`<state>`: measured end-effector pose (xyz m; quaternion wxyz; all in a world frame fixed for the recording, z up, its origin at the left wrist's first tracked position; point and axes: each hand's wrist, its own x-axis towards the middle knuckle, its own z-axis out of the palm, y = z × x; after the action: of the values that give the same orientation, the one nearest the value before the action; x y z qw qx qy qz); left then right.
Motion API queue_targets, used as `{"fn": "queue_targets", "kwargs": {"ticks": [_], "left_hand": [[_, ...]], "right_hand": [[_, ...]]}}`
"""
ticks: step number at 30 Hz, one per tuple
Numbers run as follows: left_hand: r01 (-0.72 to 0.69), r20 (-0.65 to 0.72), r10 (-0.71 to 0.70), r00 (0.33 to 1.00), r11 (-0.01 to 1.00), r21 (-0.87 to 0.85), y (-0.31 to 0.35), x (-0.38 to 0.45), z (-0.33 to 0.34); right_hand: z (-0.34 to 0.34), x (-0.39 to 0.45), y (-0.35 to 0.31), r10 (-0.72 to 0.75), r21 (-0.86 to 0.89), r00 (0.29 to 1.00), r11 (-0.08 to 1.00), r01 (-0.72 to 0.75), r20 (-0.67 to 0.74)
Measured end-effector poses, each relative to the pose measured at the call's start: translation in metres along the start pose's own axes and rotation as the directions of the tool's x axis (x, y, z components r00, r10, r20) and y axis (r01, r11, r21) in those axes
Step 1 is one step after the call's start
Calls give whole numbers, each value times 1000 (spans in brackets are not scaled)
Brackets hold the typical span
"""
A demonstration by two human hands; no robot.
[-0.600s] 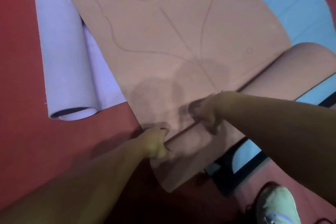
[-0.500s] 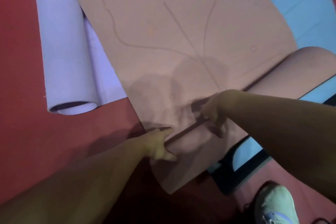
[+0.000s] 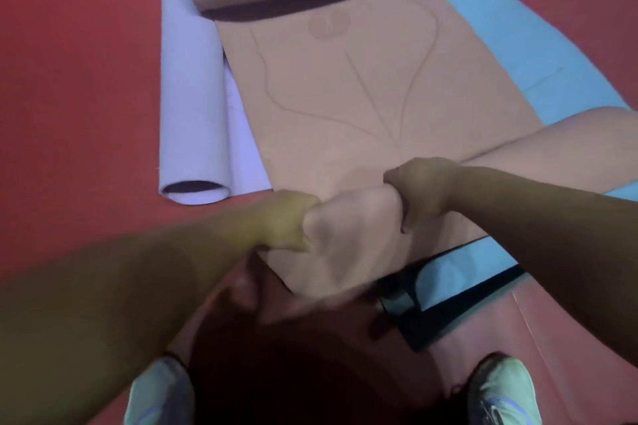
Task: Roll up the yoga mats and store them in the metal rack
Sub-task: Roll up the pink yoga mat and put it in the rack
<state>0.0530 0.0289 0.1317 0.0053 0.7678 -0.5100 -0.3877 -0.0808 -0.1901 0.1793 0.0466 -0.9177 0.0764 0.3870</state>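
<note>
Red floor (image 3: pixel 79 86), carrying everything here.

Lavender yoga mat (image 3: pixel 191 107): lying at the floor's left side, mostly rolled into a tube, its open end facing the viewer and a short flat tail tucking under the neighbouring mat.

Left hand (image 3: pixel 288 222): fingers curling round the near corner of the tan mat, gripping it firmly.

Tan yoga mat (image 3: pixel 345 97): lying across the middle of the floor, printed with curved alignment lines and a round emblem. Its far end is curling up into a loose roll; its near end is bunching up between the two hands, the lowest part blurring. A second tan curl is showing at its right edge.

Right hand (image 3: pixel 423 188): fingers clamping on the same near end, just beside the left hand.

Light blue yoga mat (image 3: pixel 500 31): lying flat beneath the tan one, showing along the right side, a black edge visible near the feet.

Pale green shoes (image 3: pixel 504 390): standing at the near edge of the floor, one at each side.
</note>
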Motion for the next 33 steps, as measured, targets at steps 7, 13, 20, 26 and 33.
{"fn": "queue_targets", "kwargs": {"ticks": [7, 13, 20, 26, 33], "left_hand": [[148, -126, -115, 985, 944, 294, 5, -124, -92], [250, -322, -125, 938, 890, 382, 29, -214, -130], [391, -588, -69, 806, 807, 442, 38, -285, -152], [445, -665, -48, 745, 779, 442, 48, -323, -158], [534, -670, -125, 732, 716, 450, 96, -333, -135]], "right_hand": [[-51, -83, -62, -36, 195, 935, 974, 111, -352], [-87, -152, -97, -24, 15, 819, 999, 40, -574], [-114, -217, -115, 41, -100, 666, 980, -171, -744], [-120, -254, -127, 53, -85, 637, 979, -185, -769], [-89, -278, -144, 66, -33, 597, 988, -154, -800]]}}
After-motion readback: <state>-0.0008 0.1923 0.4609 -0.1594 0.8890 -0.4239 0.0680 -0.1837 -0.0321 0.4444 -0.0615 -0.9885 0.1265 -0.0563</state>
